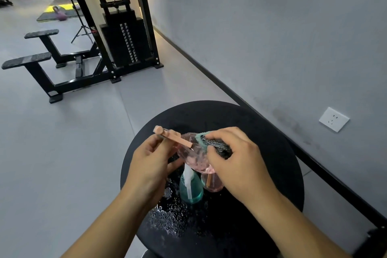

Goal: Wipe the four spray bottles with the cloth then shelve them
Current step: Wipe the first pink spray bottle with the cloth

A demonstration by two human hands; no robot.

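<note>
Above a round black table [261,132], my left hand [150,165] grips a clear pink spray bottle [192,157] by its pink trigger head, tilted on its side. My right hand [236,163] holds a dark grey cloth [215,144] with a teal edge and presses it against the bottle's body. Below them on the table stand a teal spray bottle [191,190] with a white pump and a second pink bottle [212,183], partly hidden behind my right hand.
Water droplets [167,218] lie on the table's near left part. A grey wall with a white socket [334,119] runs along the right. A black cable weight machine [123,35] and its bench legs stand on the grey floor at the far left.
</note>
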